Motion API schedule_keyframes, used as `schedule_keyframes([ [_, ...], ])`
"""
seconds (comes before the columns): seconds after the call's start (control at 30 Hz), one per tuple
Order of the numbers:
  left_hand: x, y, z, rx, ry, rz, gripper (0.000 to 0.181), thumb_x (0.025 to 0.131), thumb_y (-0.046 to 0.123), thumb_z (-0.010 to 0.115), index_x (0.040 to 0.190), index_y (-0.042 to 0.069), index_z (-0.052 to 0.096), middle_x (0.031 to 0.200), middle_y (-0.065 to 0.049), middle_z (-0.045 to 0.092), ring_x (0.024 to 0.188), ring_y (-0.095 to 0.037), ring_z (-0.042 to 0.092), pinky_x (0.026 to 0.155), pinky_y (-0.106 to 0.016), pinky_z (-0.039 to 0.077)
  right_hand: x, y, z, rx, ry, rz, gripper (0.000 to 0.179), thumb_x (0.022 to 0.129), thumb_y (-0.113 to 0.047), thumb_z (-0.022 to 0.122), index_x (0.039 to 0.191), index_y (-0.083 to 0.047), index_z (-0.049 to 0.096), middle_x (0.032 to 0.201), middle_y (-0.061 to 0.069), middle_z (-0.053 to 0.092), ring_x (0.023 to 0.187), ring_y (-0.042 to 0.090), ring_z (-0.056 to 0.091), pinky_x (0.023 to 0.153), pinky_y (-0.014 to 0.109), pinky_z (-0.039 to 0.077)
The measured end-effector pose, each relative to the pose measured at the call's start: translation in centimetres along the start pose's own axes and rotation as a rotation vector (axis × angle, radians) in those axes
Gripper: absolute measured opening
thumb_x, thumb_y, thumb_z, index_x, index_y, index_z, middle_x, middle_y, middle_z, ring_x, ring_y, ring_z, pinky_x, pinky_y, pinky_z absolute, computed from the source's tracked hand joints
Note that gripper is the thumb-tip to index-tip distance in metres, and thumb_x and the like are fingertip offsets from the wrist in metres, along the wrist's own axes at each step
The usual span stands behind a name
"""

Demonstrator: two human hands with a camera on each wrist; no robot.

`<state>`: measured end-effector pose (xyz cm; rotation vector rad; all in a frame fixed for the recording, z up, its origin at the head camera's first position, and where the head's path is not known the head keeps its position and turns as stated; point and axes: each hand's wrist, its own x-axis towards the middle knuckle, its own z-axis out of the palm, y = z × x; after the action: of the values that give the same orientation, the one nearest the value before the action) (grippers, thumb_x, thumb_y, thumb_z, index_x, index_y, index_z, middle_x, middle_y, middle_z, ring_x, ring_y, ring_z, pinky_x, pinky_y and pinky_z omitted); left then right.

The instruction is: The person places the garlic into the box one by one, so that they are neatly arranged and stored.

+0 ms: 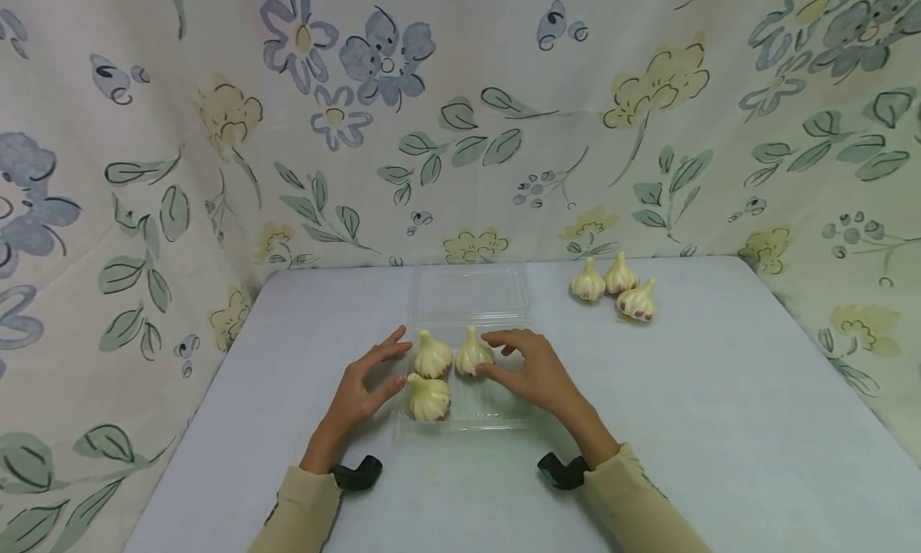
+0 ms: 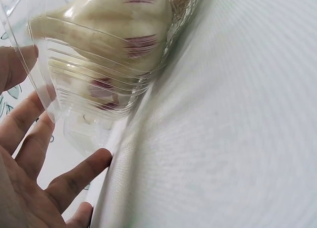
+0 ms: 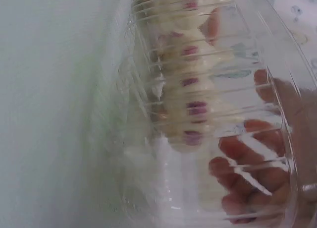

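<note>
A clear plastic clamshell box [image 1: 496, 413] lies on the table with its lid [image 1: 471, 293] folded back behind it. Inside are three garlic bulbs: one at the back left [image 1: 432, 356], one at the front left [image 1: 429, 399] and one at the back right [image 1: 471, 355]. My left hand [image 1: 363, 385] is at the box's left side, its fingers spread and its thumb at the rim; the left wrist view shows it holding nothing. Loosely bent, my right hand [image 1: 531, 369] reaches over the box's right side, thumb and index fingertips right at the back right bulb.
Three more garlic bulbs [image 1: 616, 288] sit grouped at the table's back right. The table is covered with a white cloth [image 1: 691, 393]. A floral curtain [image 1: 460, 177] hangs behind the table and along both sides.
</note>
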<state>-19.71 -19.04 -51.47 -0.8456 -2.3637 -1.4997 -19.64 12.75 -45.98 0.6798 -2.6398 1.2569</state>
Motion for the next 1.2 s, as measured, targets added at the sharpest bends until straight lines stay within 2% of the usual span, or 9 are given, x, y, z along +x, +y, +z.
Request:
schedule_keyframes([
  [0.37,-0.1,0.3,-0.2,0.006,-0.001,-0.028,0.05,0.091,0.004,0.071,0.14,0.011,0.061,0.161,-0.01,0.043,0.148,-0.011,0.042,0.121,-0.021,0.024,-0.2,0.5,-1.1,0.112,-0.003,-0.065,0.039,0.087,-0.027,0.082,0.123,-0.014,0.073,0.123,0.006,0.074,0.1,0.032,0.068,0.084,0.049,0.054],
  [0.43,-0.1,0.4,-0.2,0.003,-0.004,-0.042,0.05,0.091,0.005,0.071,0.14,0.013,0.061,0.162,-0.008,0.043,0.148,-0.01,0.042,0.124,-0.03,0.024,-0.2,0.6,-1.3,0.128,0.003,-0.068,0.035,0.089,-0.026,0.081,0.122,-0.016,0.074,0.122,0.008,0.074,0.101,0.032,0.068,0.085,0.049,0.054],
  [0.5,-0.1,0.4,-0.2,0.0,-0.004,-0.04,0.05,0.091,0.005,0.071,0.14,0.013,0.061,0.162,-0.009,0.043,0.149,-0.009,0.041,0.126,-0.046,0.024,-0.2,0.8,-1.7,0.137,0.015,-0.064,0.032,0.09,-0.025,0.079,0.121,-0.019,0.074,0.12,0.007,0.075,0.1,0.031,0.067,0.086,0.049,0.053],
  [0.63,0.0,0.4,-0.2,-0.008,-0.003,-0.028,0.05,0.091,0.004,0.071,0.14,0.011,0.061,0.161,-0.011,0.043,0.149,-0.01,0.041,0.118,-0.072,0.019,-0.2,1.2,-2.5,0.117,0.048,-0.045,0.028,0.092,-0.026,0.077,0.119,-0.021,0.074,0.116,0.002,0.075,0.099,0.024,0.066,0.086,0.047,0.053],
  [0.7,0.0,0.4,-0.1,-0.007,-0.004,-0.03,0.05,0.091,0.005,0.071,0.14,0.011,0.061,0.161,-0.011,0.043,0.149,-0.01,0.041,0.121,-0.067,0.02,-0.2,1.4,-3.0,0.098,0.065,-0.033,0.028,0.092,-0.027,0.076,0.12,-0.021,0.074,0.114,-0.002,0.076,0.099,0.02,0.066,0.085,0.044,0.052],
  [0.87,0.0,0.3,0.0,0.006,-0.007,-0.042,0.049,0.092,0.005,0.07,0.14,0.012,0.061,0.162,-0.009,0.042,0.15,-0.016,0.042,0.125,-0.041,0.024,-0.2,2.0,-4.4,0.069,0.107,-0.001,0.029,0.094,-0.027,0.074,0.123,-0.021,0.073,0.111,-0.001,0.075,0.098,0.013,0.063,0.086,0.042,0.051],
  [0.93,0.0,0.2,0.0,0.012,-0.005,-0.034,0.049,0.092,0.004,0.07,0.14,0.011,0.061,0.161,-0.011,0.043,0.149,-0.019,0.043,0.124,-0.047,0.026,-0.3,2.2,-4.9,0.069,0.12,0.014,0.03,0.095,-0.027,0.074,0.124,-0.022,0.073,0.112,-0.001,0.075,0.098,0.012,0.063,0.087,0.044,0.051],
  [1.07,0.0,0.1,-0.1,0.011,-0.001,-0.02,0.049,0.092,0.003,0.07,0.139,0.01,0.061,0.16,-0.013,0.044,0.149,-0.02,0.043,0.118,-0.071,0.022,-0.4,2.7,-5.6,0.057,0.137,0.039,0.032,0.095,-0.029,0.073,0.127,-0.023,0.071,0.113,-0.001,0.074,0.098,0.009,0.062,0.087,0.039,0.05],
  [1.2,0.0,0.3,-0.1,-0.004,-0.002,-0.025,0.049,0.092,0.004,0.07,0.14,0.01,0.061,0.161,-0.013,0.043,0.149,-0.017,0.042,0.117,-0.075,0.017,-0.6,3.3,-6.2,0.054,0.156,0.048,0.031,0.096,-0.029,0.072,0.126,-0.021,0.071,0.116,0.003,0.074,0.098,0.009,0.062,0.088,0.038,0.05],
])
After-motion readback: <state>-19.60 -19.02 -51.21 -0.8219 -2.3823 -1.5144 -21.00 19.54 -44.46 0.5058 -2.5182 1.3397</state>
